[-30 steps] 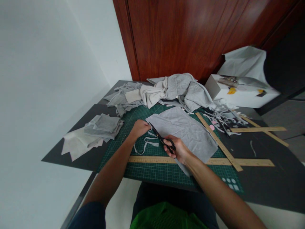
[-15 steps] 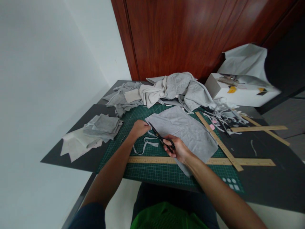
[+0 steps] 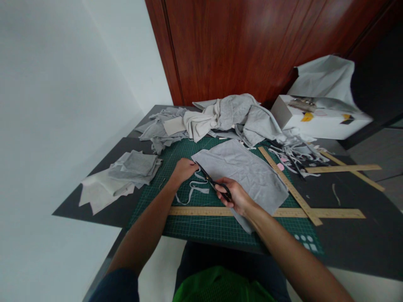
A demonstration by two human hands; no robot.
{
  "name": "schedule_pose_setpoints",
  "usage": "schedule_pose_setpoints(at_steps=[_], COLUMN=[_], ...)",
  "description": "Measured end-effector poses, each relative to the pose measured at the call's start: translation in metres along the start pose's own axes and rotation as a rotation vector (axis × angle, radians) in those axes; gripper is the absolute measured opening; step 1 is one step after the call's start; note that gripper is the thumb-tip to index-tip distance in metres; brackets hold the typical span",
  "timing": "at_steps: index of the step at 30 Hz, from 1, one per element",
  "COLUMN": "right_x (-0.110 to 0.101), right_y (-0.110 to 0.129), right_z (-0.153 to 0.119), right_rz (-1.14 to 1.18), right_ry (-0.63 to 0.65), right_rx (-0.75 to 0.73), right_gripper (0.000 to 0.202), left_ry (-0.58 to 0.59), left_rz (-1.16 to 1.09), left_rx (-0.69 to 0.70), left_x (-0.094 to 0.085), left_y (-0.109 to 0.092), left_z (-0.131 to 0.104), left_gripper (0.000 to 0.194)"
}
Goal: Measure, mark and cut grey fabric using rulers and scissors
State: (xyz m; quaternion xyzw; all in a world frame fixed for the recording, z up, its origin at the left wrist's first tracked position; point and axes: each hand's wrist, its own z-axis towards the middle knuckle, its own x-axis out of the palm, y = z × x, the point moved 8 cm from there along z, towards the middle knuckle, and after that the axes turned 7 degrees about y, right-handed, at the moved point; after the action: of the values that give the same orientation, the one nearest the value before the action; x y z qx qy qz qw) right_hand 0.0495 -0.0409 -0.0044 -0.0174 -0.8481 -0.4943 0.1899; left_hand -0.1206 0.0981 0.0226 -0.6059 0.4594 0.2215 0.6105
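Observation:
A large grey cloth [image 3: 245, 167] lies on the green cutting mat [image 3: 201, 228]. My right hand [image 3: 231, 193] is closed around the handles of black scissors [image 3: 210, 181], whose blades point up and left along the cloth's left edge. At the cloth's upper left corner, my left hand [image 3: 185, 169] pinches the end of a narrow grey strip [image 3: 192, 189], near the scissor tips. The strip curls down over the mat between my hands.
Wooden rulers lie under the cloth [image 3: 195, 211] and to its right [image 3: 291, 186]. Folded cloths [image 3: 138, 165] sit at the left, heaped fabric [image 3: 233, 113] at the back. At the right are tangled strips [image 3: 294, 153] and a white box [image 3: 324, 121].
The scissor blades appear slightly more closed along the cloth's edge. Both hands stay in nearly the same place.

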Motion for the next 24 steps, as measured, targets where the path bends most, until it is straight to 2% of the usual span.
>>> schedule_pose_setpoints(at_steps=[24], right_x=[0.002], right_y=[0.004], right_z=[0.014], right_rz=[-0.048], right_ry=[-0.038], right_rx=[0.018], right_gripper=[0.035], left_ry=[-0.002], left_rz=[0.015], left_rx=[0.041], left_x=[0.002], left_y=[0.001], left_z=[0.002], left_gripper=[0.033])
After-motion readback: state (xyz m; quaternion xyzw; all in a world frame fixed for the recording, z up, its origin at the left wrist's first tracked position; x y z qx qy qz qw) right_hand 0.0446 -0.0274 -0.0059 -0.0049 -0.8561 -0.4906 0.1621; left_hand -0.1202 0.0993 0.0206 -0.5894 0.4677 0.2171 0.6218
